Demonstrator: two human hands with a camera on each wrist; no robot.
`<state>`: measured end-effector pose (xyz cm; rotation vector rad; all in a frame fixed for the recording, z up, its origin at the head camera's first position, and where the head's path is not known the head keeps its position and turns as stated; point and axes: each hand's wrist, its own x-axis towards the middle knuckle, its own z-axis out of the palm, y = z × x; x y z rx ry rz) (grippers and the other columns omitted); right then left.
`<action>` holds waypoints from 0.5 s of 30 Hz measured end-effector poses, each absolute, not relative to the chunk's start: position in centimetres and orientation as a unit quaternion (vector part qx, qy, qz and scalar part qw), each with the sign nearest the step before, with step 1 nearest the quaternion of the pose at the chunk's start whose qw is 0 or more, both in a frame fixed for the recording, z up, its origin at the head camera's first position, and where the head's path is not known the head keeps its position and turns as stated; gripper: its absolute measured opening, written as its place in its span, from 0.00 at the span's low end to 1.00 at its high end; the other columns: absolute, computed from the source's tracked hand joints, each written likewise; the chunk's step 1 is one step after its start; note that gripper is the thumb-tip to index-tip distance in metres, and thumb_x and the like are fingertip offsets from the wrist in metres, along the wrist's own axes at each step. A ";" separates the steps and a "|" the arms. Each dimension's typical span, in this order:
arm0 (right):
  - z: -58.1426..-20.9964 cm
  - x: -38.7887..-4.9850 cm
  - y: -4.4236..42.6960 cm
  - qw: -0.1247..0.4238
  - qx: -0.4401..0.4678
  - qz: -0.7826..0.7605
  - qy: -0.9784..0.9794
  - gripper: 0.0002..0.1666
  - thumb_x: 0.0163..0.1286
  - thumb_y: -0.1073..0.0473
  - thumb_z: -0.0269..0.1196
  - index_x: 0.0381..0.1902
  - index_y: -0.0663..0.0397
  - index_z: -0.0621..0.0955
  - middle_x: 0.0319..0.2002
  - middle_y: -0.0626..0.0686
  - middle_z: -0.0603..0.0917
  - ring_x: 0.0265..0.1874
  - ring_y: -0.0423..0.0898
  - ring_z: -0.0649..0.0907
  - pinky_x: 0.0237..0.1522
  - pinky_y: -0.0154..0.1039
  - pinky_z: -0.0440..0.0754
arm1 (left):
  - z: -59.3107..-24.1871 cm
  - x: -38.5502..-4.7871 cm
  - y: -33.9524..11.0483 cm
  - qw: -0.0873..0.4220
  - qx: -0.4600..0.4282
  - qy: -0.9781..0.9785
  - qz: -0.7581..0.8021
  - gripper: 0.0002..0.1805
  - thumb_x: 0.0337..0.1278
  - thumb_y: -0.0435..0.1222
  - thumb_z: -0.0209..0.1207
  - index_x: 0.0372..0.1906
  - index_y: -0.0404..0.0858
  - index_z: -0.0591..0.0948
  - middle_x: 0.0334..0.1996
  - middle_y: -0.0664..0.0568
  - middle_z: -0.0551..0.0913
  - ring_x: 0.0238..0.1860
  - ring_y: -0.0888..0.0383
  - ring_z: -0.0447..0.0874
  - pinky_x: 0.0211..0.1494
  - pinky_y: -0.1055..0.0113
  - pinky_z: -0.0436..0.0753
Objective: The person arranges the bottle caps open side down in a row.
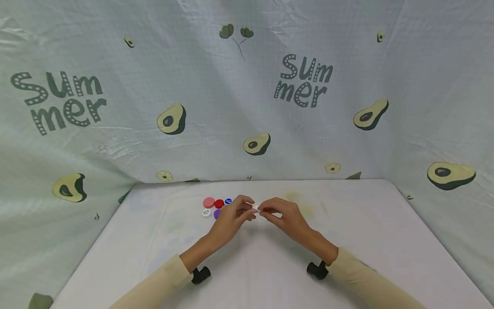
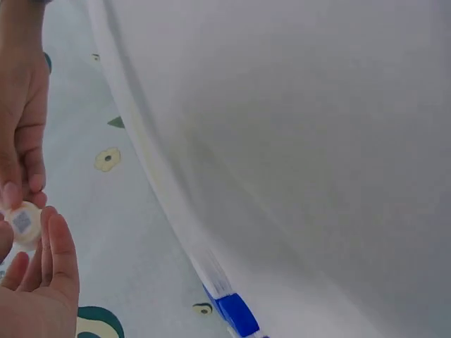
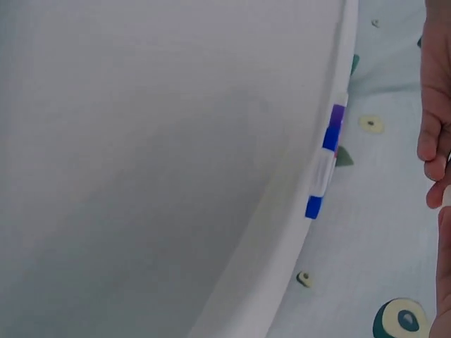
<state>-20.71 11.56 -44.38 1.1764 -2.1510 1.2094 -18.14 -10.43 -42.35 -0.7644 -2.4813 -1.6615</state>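
Between both hands, above the table, is a small white bottle cap (image 1: 256,207). In the left wrist view the white face of the cap (image 2: 23,224) bears a dark square code. My right hand (image 1: 285,216) pinches it between thumb and fingertips. My left hand (image 1: 230,218) holds its other side, the thumb at its edge and the fingers beside it. Left of the left hand lie a pink cap (image 1: 209,202), a red cap (image 1: 219,204), a blue cap (image 1: 228,201), a white printed cap (image 1: 206,212) and a purple cap (image 1: 217,213), partly hidden by that hand.
The white-covered table (image 1: 359,236) ends at the back against a hanging cloth (image 1: 216,86) printed with avocados and lettering. Cloth also hangs at both sides. Black wrist mounts (image 1: 317,271) show below both sleeves.
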 end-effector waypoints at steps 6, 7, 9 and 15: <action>-44.2 -20.2 10.0 0.177 0.395 0.485 -0.760 0.16 0.69 0.66 0.67 0.54 0.55 0.85 0.47 0.51 0.89 0.43 0.43 0.89 0.45 0.35 0.87 | -42.5 -17.7 -11.5 0.086 -0.289 -0.818 -0.490 0.19 0.64 0.30 0.65 0.57 0.42 0.75 0.44 0.47 0.88 0.44 0.60 0.87 0.52 0.66 0.86; -44.1 -20.1 9.8 0.166 0.389 0.502 -0.754 0.16 0.69 0.67 0.67 0.55 0.56 0.84 0.47 0.52 0.89 0.43 0.44 0.89 0.45 0.35 0.87 | -42.8 -18.0 -11.8 0.102 -0.300 -0.817 -0.482 0.20 0.63 0.31 0.67 0.57 0.43 0.75 0.43 0.49 0.88 0.44 0.62 0.87 0.51 0.68 0.86; -43.9 -20.0 9.3 0.139 0.377 0.538 -0.741 0.16 0.70 0.67 0.65 0.55 0.57 0.84 0.48 0.55 0.89 0.42 0.46 0.90 0.44 0.36 0.87 | -42.8 -18.0 -12.2 0.129 -0.307 -0.816 -0.472 0.21 0.61 0.30 0.67 0.58 0.42 0.77 0.42 0.52 0.88 0.43 0.63 0.86 0.48 0.68 0.86; -43.3 -20.1 7.9 0.034 0.337 0.611 -0.715 0.15 0.71 0.65 0.66 0.55 0.59 0.83 0.47 0.57 0.89 0.41 0.47 0.90 0.45 0.40 0.88 | -42.7 -17.7 -13.9 0.201 -0.318 -0.812 -0.446 0.20 0.59 0.28 0.68 0.57 0.39 0.82 0.40 0.56 0.85 0.39 0.64 0.85 0.42 0.69 0.86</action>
